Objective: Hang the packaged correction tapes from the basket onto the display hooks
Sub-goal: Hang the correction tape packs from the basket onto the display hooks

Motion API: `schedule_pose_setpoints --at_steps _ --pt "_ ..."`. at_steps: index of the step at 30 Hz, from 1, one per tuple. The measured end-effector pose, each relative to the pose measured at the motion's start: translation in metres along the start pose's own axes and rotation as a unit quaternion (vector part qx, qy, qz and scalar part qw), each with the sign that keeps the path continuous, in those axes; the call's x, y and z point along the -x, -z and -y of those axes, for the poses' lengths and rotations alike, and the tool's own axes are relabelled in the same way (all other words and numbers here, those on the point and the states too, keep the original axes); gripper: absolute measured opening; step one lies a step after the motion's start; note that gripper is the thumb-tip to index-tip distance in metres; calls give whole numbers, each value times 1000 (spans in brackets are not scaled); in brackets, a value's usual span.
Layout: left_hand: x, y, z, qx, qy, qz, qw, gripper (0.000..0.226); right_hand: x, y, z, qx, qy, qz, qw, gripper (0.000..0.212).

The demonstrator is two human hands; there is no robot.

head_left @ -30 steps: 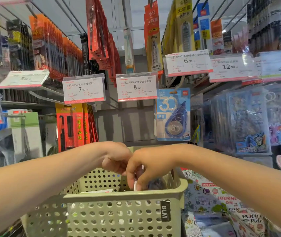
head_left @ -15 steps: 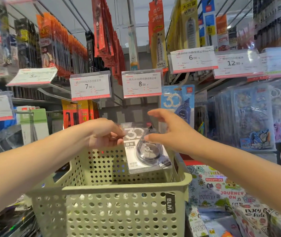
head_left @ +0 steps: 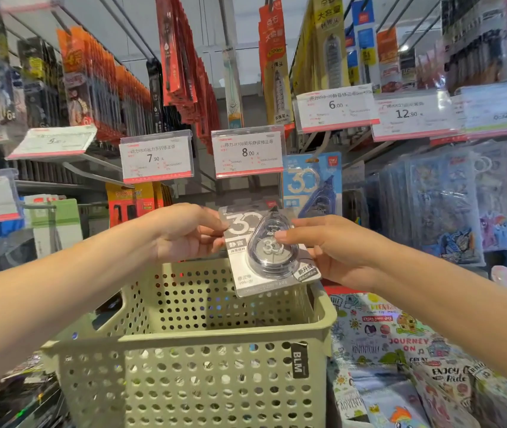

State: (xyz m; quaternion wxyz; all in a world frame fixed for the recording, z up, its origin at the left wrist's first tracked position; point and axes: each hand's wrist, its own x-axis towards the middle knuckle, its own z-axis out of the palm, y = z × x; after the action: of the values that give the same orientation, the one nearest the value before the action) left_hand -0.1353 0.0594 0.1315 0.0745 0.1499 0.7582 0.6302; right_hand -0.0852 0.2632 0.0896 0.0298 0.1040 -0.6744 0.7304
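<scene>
A grey packaged correction tape (head_left: pixel 266 253) with a big "30" on its card is held up above the pale green perforated basket (head_left: pixel 215 338). My left hand (head_left: pixel 184 233) pinches the card's upper left edge. My right hand (head_left: pixel 332 245) grips its right side, fingers across the clear blister. Behind it a blue packaged correction tape (head_left: pixel 312 183) hangs on a display hook under the 8.00 price tag (head_left: pixel 247 154). The basket's floor is hidden from here.
Price tags marked 7.90 (head_left: pixel 156 159), 6.00 (head_left: pixel 335 108) and 12.90 (head_left: pixel 409 115) stick out at hook ends. Red and orange packs hang in rows above. Sticker packs (head_left: pixel 443 202) hang at right, colourful notebooks (head_left: pixel 400 350) lie lower right.
Both hands went from reaching inside the basket to lifting the grey correction tape pack out and up toward the hooks; the right hand has closed on it.
</scene>
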Motion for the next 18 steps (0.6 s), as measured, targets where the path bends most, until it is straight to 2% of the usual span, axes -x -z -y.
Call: schedule_pose_setpoints --at_steps 2,4,5,6,9,14,18 --pt "-1 -2 2 -5 9 22 1000 15 1 3 0 -14 1 3 1000 43" --pt "-4 -2 5 -6 23 42 999 6 3 4 -2 -28 1 -4 1000 55" --pt "-7 -2 7 -1 30 49 998 11 3 5 -3 -34 2 -6 999 58" --pt "-11 -2 10 7 40 50 998 17 4 7 -4 -36 5 -6 999 57" --pt "-27 -4 24 2 88 45 995 24 7 8 -4 -45 19 -5 999 35" --pt "-50 -10 57 -147 220 79 961 21 9 12 -3 -57 39 -20 997 30" --pt "-57 -22 76 -245 279 109 922 14 10 16 1 -41 53 -25 997 31"
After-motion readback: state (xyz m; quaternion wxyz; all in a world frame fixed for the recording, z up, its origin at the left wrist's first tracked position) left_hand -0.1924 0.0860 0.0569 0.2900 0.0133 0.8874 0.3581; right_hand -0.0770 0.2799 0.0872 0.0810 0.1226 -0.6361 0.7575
